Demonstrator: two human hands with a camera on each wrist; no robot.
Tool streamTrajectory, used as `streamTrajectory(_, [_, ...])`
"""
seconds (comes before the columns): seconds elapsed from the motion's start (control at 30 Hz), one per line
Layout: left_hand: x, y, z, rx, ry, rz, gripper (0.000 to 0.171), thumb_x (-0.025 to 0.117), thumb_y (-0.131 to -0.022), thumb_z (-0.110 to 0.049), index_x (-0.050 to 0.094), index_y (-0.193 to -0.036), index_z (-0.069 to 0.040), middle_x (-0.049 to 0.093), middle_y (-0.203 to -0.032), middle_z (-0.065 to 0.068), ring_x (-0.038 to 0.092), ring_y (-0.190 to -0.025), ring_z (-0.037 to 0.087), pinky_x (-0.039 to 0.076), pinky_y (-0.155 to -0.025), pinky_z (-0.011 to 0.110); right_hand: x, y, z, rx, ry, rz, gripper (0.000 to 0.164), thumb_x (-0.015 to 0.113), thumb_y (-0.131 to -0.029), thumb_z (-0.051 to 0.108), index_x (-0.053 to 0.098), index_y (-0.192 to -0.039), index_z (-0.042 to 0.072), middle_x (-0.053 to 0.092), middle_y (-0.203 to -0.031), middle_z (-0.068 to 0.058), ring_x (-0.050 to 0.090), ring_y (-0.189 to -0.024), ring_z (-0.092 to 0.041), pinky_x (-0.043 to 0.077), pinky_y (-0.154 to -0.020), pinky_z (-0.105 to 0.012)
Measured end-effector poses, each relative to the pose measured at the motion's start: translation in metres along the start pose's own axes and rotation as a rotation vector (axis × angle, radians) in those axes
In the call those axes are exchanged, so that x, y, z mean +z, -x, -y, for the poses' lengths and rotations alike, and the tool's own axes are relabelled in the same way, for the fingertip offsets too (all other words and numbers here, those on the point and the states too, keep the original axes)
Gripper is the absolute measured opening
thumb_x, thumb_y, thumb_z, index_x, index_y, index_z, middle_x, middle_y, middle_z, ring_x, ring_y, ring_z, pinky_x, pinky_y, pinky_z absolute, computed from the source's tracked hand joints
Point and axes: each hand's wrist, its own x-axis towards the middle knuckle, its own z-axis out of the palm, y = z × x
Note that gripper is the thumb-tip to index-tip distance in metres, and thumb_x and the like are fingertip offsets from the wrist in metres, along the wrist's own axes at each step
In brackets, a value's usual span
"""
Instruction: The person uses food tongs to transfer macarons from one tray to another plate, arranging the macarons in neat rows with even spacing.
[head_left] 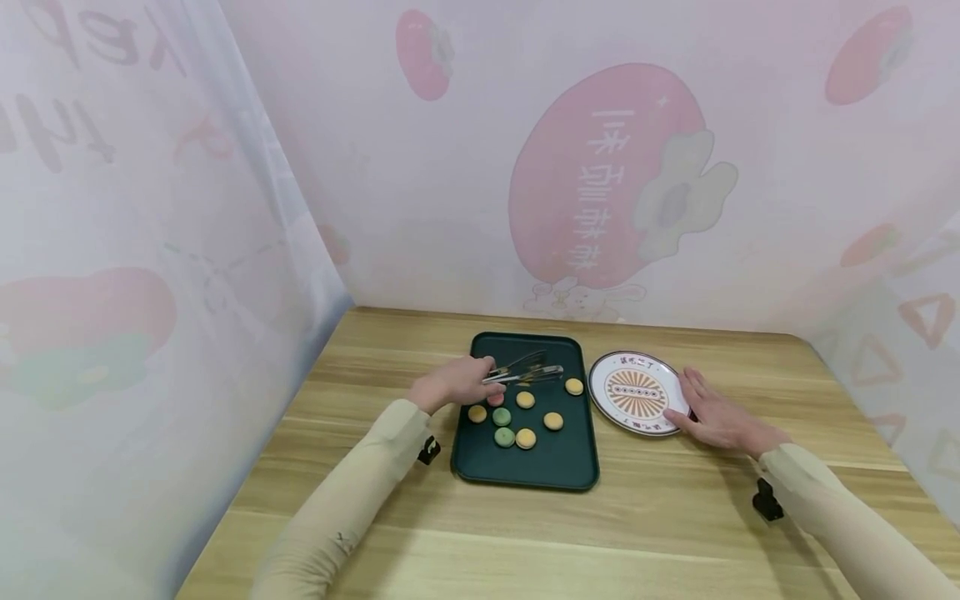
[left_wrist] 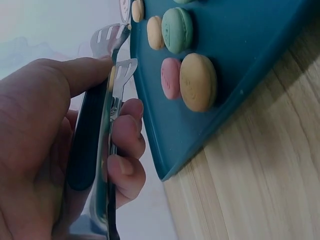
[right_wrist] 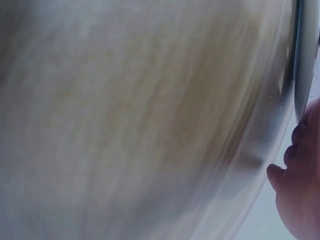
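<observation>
My left hand point(head_left: 459, 382) holds a pair of metal tongs point(head_left: 542, 374) over the far part of a dark green tray point(head_left: 555, 468). In the left wrist view, my thumb lies along the tongs' black grip point(left_wrist: 86, 145) and the fingers curl round the other side; the slotted tips stand apart with nothing between them. Several macarons lie on the tray, among them a pink macaron point(left_wrist: 171, 78), a green macaron point(left_wrist: 177, 30) and a tan macaron point(left_wrist: 198, 82). My right hand point(head_left: 716, 417) touches the right rim of a white patterned plate point(head_left: 637, 393), fingers extended, thumb at its near edge.
The plate stands just right of the tray on a wooden table point(head_left: 660, 517). A pale curtain point(head_left: 465, 208) with strawberry prints hangs behind the table, and another curtain point(head_left: 112, 350) runs down the left side.
</observation>
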Motion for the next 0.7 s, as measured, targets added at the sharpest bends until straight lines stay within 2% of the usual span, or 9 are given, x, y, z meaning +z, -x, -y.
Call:
streamTrajectory(0.27, [0.005, -0.005, -0.006, 0.012, -0.005, 0.02, 0.051, 0.05, -0.1, -0.048, 0.051, -0.132, -0.008, 0.069, -0.084, -0.006, 0.061, -0.077, 0.012, 0.051, -0.085, 0.036, 0.001, -0.002, -0.004, 0.008, 0.022, 0.007, 0.093, 0.045, -0.099, 0.056, 0.011, -0.15, -0.014, 0.005, -0.159, -0.034, 0.009, -0.147, -0.05, 0.018, -0.114, -0.063])
streamTrajectory(0.43, [0.006, -0.006, -0.012, 0.013, 0.006, 0.036, 0.047, 0.051, -0.1, -0.046, 0.052, -0.129, -0.009, 0.069, -0.085, -0.006, 0.06, -0.072, 0.011, 0.05, -0.079, 0.034, 0.001, -0.001, -0.003, 0.006, 0.017, 0.009, 0.093, 0.044, -0.099, 0.056, 0.011, -0.15, -0.014, 0.005, -0.159, -0.034, 0.009, -0.147, -0.05, 0.018, -0.114, -0.063])
streamTrajectory(0.5, [0.007, -0.007, -0.014, 0.017, -0.014, 0.033, 0.047, 0.05, -0.1, -0.047, 0.052, -0.129, -0.01, 0.069, -0.09, -0.003, 0.061, -0.074, 0.013, 0.051, -0.078, 0.034, 0.001, -0.001, -0.003, 0.007, 0.019, 0.012, 0.093, 0.044, -0.099, 0.056, 0.011, -0.15, -0.014, 0.005, -0.159, -0.034, 0.009, -0.147, -0.05, 0.018, -0.114, -0.063])
streamTrajectory(0.7, [0.011, -0.011, -0.021, 0.027, -0.104, 0.015, 0.054, 0.049, -0.1, -0.051, 0.05, -0.138, -0.012, 0.065, -0.122, 0.007, 0.065, -0.097, 0.018, 0.053, -0.087, 0.038, 0.0, -0.001, -0.003, 0.005, 0.019, 0.009, 0.092, 0.045, -0.099, 0.055, 0.012, -0.151, -0.014, 0.005, -0.159, -0.034, 0.009, -0.148, -0.05, 0.018, -0.114, -0.062])
